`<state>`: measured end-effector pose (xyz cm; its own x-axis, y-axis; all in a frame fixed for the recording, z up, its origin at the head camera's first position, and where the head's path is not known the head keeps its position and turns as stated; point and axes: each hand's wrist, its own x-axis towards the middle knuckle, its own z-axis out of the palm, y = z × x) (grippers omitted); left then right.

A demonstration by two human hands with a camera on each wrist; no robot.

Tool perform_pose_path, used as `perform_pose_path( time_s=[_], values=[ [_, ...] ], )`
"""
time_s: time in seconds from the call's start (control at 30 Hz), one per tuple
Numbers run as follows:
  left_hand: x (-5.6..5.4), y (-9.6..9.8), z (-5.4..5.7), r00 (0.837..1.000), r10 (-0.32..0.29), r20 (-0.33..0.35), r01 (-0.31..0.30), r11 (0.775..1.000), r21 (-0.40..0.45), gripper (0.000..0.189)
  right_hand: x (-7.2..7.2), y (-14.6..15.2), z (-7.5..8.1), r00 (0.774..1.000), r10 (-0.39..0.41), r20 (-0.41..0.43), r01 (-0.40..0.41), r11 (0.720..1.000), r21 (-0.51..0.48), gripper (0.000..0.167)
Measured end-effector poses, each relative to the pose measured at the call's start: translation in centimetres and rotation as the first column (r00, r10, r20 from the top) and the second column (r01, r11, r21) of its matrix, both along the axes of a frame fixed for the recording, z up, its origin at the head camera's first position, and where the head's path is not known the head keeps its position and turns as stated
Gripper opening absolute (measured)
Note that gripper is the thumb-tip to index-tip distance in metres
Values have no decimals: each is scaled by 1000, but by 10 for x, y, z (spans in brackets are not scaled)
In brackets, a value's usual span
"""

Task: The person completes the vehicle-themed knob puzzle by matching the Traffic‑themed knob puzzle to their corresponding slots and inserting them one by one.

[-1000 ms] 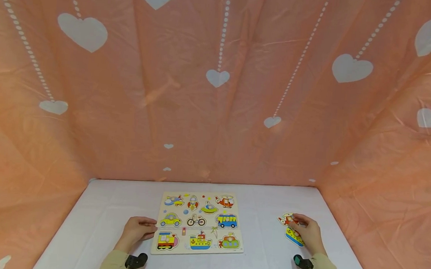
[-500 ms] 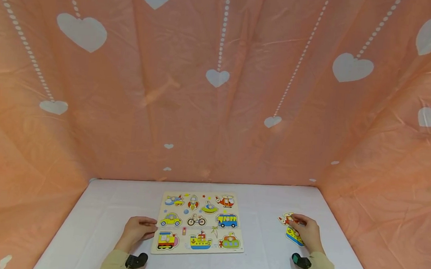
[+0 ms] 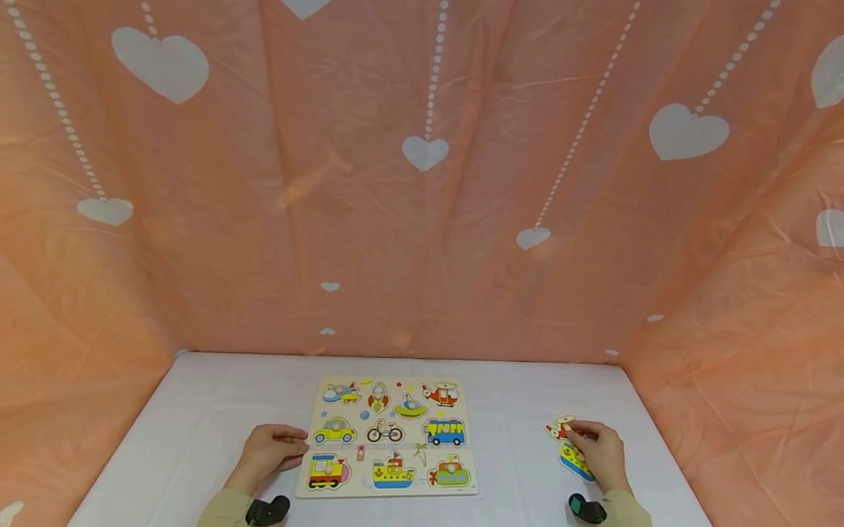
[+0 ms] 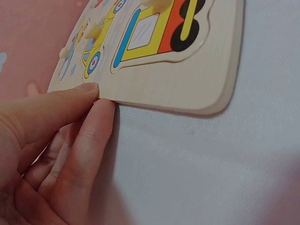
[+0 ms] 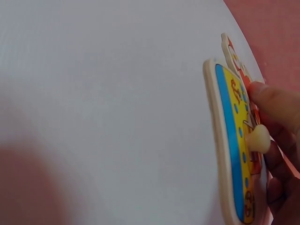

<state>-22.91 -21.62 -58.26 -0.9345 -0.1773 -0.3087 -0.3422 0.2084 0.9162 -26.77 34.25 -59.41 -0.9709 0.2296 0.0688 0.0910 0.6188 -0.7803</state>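
Observation:
A wooden knob puzzle board [image 3: 360, 481] with vehicle pictures lies left of centre in the head view. My left hand [image 3: 267, 454] pinches its left edge, the thumb [image 4: 86, 88] on top and a finger against the edge. On the right, my right hand [image 3: 603, 456] holds the red helicopter piece [image 3: 560, 428] between thumb and fingers; the exact grip is partly hidden. Just in front of it lies the yellow-and-blue ship piece [image 3: 574, 462], its pale knob [image 5: 259, 139] facing up beside my fingers. In the right wrist view, the helicopter piece [image 5: 233, 54] shows behind the ship piece.
A white cloth covers the table [image 3: 516, 499]. Orange curtains [image 3: 422, 263] with white hearts enclose the back and both sides. A black wrist camera [image 3: 267, 512] sits at the left wrist and another black camera [image 3: 587, 509] at the right.
The right hand and wrist have shifted very slightly left, with the fingers staying at the helicopter piece. The left hand and the board have not moved.

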Motion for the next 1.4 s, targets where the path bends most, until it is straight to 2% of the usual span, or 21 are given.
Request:
perform_pose_path(
  time_s=[0.3, 0.8, 0.97, 1.23, 1.4],
  values=[
    [0, 0, 0, 1000, -10, -5, 10, 1000, 2, 25, 0, -3, 3, 1000, -13, 24, 14, 1000, -23, 26],
    [-1, 0, 0, 1000, 3, 6, -3, 1000, -4, 24, -8, -19, 9, 996, 75, -39, -74, 997, 26, 23],
    [1, 1, 2, 1000, 1, 6, -1, 1000, -6, 25, -15, -33, 12, 991, 109, -78, -107, 994, 32, 23],
    [-1, 0, 0, 1000, 12, 3, -12, 1000, -3, 24, -26, -69, 17, 989, 137, -62, -142, 985, -100, 19],
    [0, 0, -3, 1000, 15, -3, -15, 1000, 0, 24, -32, -94, 17, 985, 162, -65, -168, 980, -108, 17]
  ],
)
